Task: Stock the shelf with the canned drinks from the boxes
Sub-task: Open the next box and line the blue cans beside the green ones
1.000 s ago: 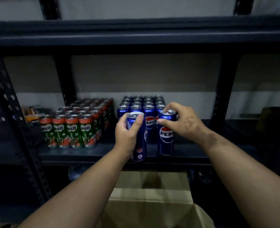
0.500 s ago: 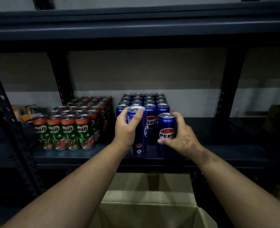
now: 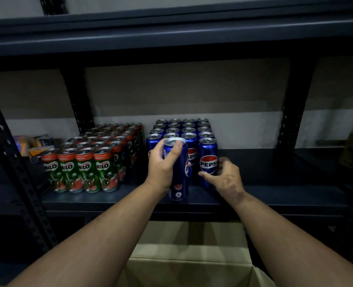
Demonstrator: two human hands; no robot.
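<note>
My left hand (image 3: 164, 164) grips a tall blue Pepsi can (image 3: 178, 183) near its top, its base at the front edge of the dark metal shelf (image 3: 275, 195). My right hand (image 3: 225, 178) curls round the lower part of a second Pepsi can (image 3: 207, 156), which stands upright at the front of the block of blue Pepsi cans (image 3: 181, 129). To the left stands a block of green Milo cans (image 3: 92, 158).
An open cardboard box (image 3: 192, 257) sits below the shelf between my forearms. Black perforated uprights (image 3: 78, 96) rise at the back and left. Small packets (image 3: 30, 143) lie at the far left of the shelf. The shelf's right half holds no cans.
My right hand slid from the top of its can down to its lower side as the can settled on the shelf. My left hand kept its can at the front edge.
</note>
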